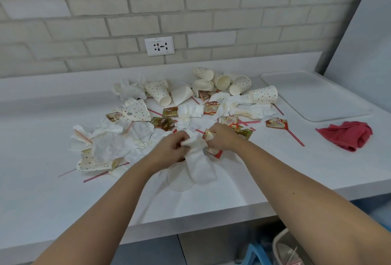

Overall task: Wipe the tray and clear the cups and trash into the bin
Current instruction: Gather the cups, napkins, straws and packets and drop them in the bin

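Observation:
Dotted paper cups [262, 94], crumpled tissues [110, 146], sachets [277, 123] and red-striped straws [295, 136] lie scattered over the white counter [275, 169]. My left hand [171, 148] and my right hand [222, 138] meet at the middle of the pile. Both grip a bunch of white tissue [198, 165] that hangs down over a clear plastic cup [179, 180] under my left hand. My right hand also holds sachets. A white tray [313, 95] lies at the right rear. A red cloth [347, 135] sits bunched near it.
A brick wall with a power socket [159, 46] backs the counter. A white panel [364, 32] rises at the right. Below the counter's front edge at the lower right are a blue stool [257, 254] and a bin [283, 250] with a liner.

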